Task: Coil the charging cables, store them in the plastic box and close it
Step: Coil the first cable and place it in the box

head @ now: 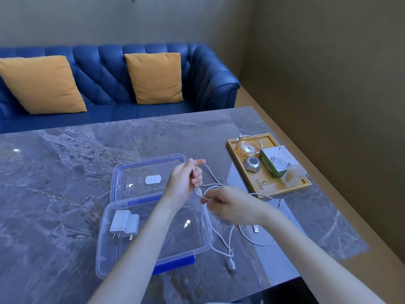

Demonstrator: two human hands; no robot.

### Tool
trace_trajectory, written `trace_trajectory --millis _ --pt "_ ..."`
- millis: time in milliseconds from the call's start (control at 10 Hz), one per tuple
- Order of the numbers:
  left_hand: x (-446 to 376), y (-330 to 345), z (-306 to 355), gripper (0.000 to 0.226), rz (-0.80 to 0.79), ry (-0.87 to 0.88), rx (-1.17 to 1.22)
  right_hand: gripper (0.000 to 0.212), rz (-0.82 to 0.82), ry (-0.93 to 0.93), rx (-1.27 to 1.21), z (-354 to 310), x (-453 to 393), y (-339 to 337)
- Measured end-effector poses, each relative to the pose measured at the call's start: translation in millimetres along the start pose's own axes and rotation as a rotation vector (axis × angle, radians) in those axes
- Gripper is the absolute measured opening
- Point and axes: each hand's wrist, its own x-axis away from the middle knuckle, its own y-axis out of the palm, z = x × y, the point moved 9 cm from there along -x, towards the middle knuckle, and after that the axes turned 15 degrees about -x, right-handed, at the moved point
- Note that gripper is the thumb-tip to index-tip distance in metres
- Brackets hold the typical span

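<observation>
A clear plastic box [105, 249] with blue clips stands open on the marble table, with a white wall charger [124, 223] inside at its left. Its clear lid [135, 172] lies flat just behind it. My left hand [186, 181] is raised over the box's far right corner and pinches one end of a white charging cable [221, 240]. My right hand [232, 205], just to the right, grips the same cable a little further along. The slack loops down to the table, ending in a USB plug [231, 265]. A second white cable [263, 243] lies right of the box.
A wooden tray [254, 185] at the right of the table holds a glass ashtray [248, 147], a small silver gadget [252, 164], a green-and-white box [277, 161] and a clear container [293, 175]. Behind the table stands a blue sofa [105, 84] with two yellow cushions.
</observation>
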Motion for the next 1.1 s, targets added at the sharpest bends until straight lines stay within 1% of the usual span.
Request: trace_trajectory --millis 100,200,300,400,500,600,700,800,900,1000,1100 --pt "11 6 -3 0.032 0.010 0.036 -0.294 0.024 0.043 -0.095 0.234 -18 3 -16" --pt "29 21 -1 0.037 -0.072 0.068 -0.530 0.012 0.156 -0.160 0.250 -34 5 -43" --pt "45 34 -8 0.039 -0.234 0.000 -0.486 0.010 0.270 -0.227 0.056 -37 4 -70" --pt "60 41 -6 0.043 -0.417 -0.088 -0.218 0.011 0.321 -0.255 -0.225 -29 5 -87" --pt "72 40 13 0.037 -0.496 -0.091 -0.018 0.009 0.286 -0.274 -0.479 -19 5 -79" --pt "83 48 38 0.030 -0.690 -0.083 0.296 0.019 0.273 -0.262 -0.704 -3 2 -64" --pt "82 45 68 0.036 -0.759 -0.077 0.685 0.024 0.233 -0.225 -0.870 8 -5 -48" --pt "62 26 75 0.031 -0.579 -0.052 0.774 0.028 0.183 -0.169 -0.868 13 -9 -27" --pt "43 10 70 0.025 -0.429 -0.092 0.827 0.033 0.122 -0.121 -0.760 12 -8 -7" --pt "23 -3 56 0.022 -0.152 -0.116 0.874 0.034 0.047 -0.036 -0.592 9 -4 10" --pt "10 -14 51 0.030 -0.009 -0.059 0.856 0.033 0.001 0.012 -0.426 1 1 17"
